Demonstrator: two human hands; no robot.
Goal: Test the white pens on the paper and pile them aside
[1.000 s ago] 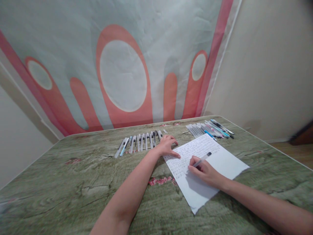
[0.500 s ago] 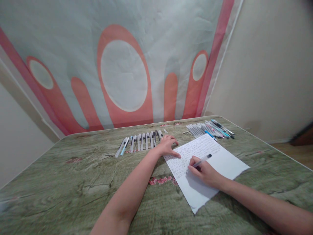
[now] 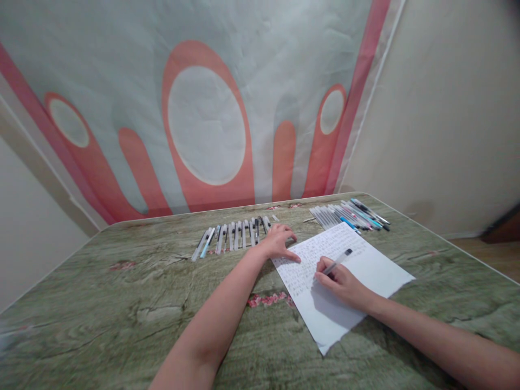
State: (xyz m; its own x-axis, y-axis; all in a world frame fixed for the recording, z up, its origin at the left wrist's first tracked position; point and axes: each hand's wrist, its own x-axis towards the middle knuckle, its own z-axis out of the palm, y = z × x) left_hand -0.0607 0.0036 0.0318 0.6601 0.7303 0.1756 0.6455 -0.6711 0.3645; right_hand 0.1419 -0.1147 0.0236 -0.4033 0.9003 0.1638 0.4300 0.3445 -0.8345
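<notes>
My right hand (image 3: 338,280) is closed around a clear pen (image 3: 338,261) with a black end that points up and away to the right. Its writing tip is hidden by my fingers, close over the paper. Under that hand lies a white sheet of paper (image 3: 376,271), turned at a slant. Rows of small handwriting cover its upper and left part; the lower right part is blank. My left hand (image 3: 281,242) rests with fingers spread at the sheet's upper left edge, its thumb on the paper and the other fingers reaching onto the table.
A row of several pens (image 3: 231,235) lies left of my left hand. Beyond the sheet, at the back right, is another group of several pens (image 3: 345,214). The table (image 3: 122,303) has a wood-grain cover with pink flower prints. A printed sheet (image 3: 260,81) hangs behind it.
My right hand with the pen has shifted slightly to the right and up along the line of writing. The pen stands a little steeper. My left hand and the paper have stayed put.
</notes>
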